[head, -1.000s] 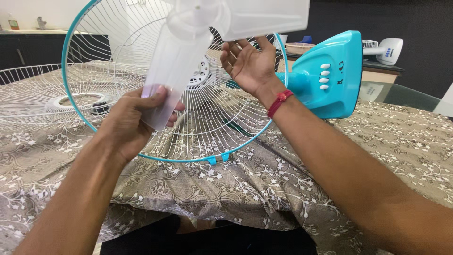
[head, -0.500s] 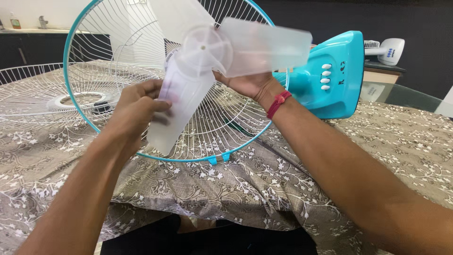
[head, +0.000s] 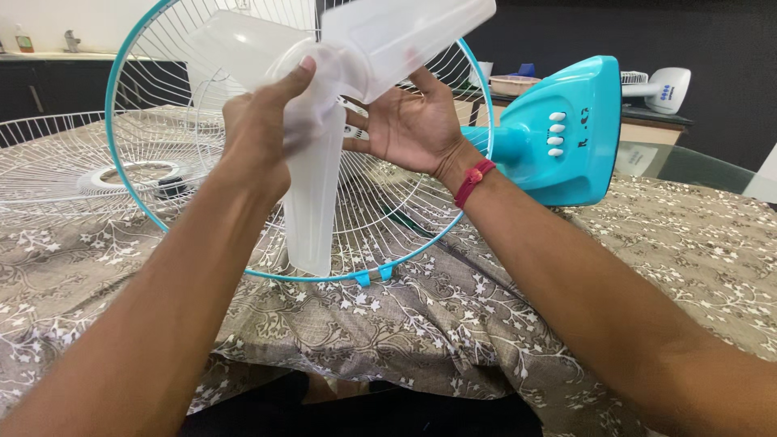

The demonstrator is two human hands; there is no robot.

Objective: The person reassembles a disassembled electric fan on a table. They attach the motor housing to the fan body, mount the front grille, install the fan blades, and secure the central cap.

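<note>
Nearest us, a floral brown cloth [head: 421, 324] covers the bench. Above it, our left hand [head: 257, 133] has its fingers curled around the hub of the translucent white fan blade [head: 312, 174], thumb up on the front. One long frosted vane hangs straight down and two spread up and out. Our right hand [head: 411, 121], fingers spread, cups the blade from behind. Just beyond stands the teal-rimmed wire guard [head: 388, 218], then the teal fan base [head: 566, 133].
</note>
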